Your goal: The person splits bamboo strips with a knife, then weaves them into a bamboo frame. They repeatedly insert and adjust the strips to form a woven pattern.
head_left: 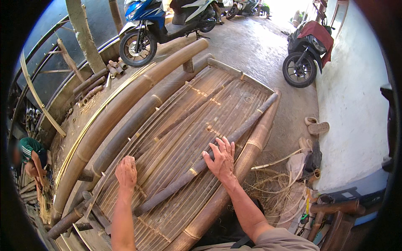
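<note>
Pressing two hands on a bamboo mat (197, 125).
The left hand (126, 171) is lying flat and open; the right hand (220, 159) is spreading open over a thin bamboo pole (247, 124).

Bare concrete floor (259, 46) in daylight, brightest at the far opening; white plastered wall (351, 104) on the right with a red-draped scooter (307, 50) and sandals (316, 125) beside it; blue scooter (163, 25) parked at the far left.
</note>
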`<state>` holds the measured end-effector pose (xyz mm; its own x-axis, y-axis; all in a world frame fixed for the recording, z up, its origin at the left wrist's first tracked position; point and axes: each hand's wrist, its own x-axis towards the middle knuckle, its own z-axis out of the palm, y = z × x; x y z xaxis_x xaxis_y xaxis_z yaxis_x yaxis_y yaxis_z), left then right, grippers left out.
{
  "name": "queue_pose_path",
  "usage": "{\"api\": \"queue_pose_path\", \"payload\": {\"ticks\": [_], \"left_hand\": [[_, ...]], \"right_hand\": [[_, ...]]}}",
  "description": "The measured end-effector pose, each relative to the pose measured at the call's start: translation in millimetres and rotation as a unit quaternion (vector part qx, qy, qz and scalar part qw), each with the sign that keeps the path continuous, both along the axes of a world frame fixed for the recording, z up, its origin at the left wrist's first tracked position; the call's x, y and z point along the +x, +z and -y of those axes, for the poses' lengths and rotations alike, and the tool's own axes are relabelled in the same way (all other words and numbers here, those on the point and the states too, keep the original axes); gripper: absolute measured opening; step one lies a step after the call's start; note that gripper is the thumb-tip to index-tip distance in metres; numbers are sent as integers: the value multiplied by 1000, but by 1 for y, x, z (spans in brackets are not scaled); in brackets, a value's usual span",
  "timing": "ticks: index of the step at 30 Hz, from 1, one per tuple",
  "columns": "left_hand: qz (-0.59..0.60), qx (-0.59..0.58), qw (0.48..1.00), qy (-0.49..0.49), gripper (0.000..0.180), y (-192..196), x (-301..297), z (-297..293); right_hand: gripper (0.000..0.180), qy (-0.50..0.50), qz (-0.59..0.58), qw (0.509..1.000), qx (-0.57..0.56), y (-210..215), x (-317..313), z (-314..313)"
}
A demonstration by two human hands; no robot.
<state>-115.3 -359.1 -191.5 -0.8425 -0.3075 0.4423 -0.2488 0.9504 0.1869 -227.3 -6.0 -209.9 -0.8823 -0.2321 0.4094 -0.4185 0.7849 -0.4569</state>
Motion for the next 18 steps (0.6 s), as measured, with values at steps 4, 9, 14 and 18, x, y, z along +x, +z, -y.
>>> {"api": "queue_pose_path", "payload": {"ticks": [4,9,14,18], "left_hand": [[18,13,1000,20,27,-4,-1,-6],[57,28,997,43,31,-7,-3,-8],[29,44,998,46,33,-4,2,-8],[50,70,995,56,34,3,8,-12]], "right_hand": [[48,-4,-4,1000,-2,2,0,0],[47,-4,-1,1000,-6,2,0,0],[46,-6,-1,1000,-5,3,0,0],[46,-4,-3,1000,-12,4,1,1]]}}
